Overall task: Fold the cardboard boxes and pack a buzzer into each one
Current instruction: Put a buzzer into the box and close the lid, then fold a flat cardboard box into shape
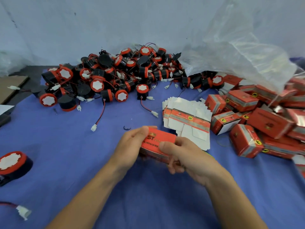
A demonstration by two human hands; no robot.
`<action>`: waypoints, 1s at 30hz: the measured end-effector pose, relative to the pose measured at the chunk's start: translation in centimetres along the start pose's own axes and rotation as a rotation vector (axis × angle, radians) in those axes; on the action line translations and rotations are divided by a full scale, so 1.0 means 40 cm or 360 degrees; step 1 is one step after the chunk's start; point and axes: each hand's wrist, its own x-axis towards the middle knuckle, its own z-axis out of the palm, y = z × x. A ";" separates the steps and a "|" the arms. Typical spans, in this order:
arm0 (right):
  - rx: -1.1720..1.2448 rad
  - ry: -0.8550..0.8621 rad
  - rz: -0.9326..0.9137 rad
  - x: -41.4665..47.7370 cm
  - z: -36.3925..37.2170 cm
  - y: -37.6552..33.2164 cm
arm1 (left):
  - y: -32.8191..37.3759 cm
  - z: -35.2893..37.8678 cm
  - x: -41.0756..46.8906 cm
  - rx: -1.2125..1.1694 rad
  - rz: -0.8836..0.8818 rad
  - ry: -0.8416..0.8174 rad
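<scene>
Red printed box (162,138), tilted, mid-air; black-and-red buzzers (97,85) heaped beyond; flat boxes (188,119) alongside.

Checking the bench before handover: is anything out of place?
One buzzer lies alone at the near left, apart from the buzzer pile. A white connector lies nearer still, its wire running out of view.
</scene>
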 end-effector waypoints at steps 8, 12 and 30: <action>0.1348 0.0575 -0.0519 -0.053 -0.209 -0.078 | 0.033 0.143 0.083 0.0380 0.0267 0.0043; 0.0729 0.0587 -0.0335 -0.023 -0.188 -0.077 | 0.030 0.192 0.115 0.1298 0.0763 -0.0099; -0.0615 0.1407 -0.0206 0.072 -0.116 -0.001 | -0.018 0.107 0.122 0.1431 0.0941 0.0061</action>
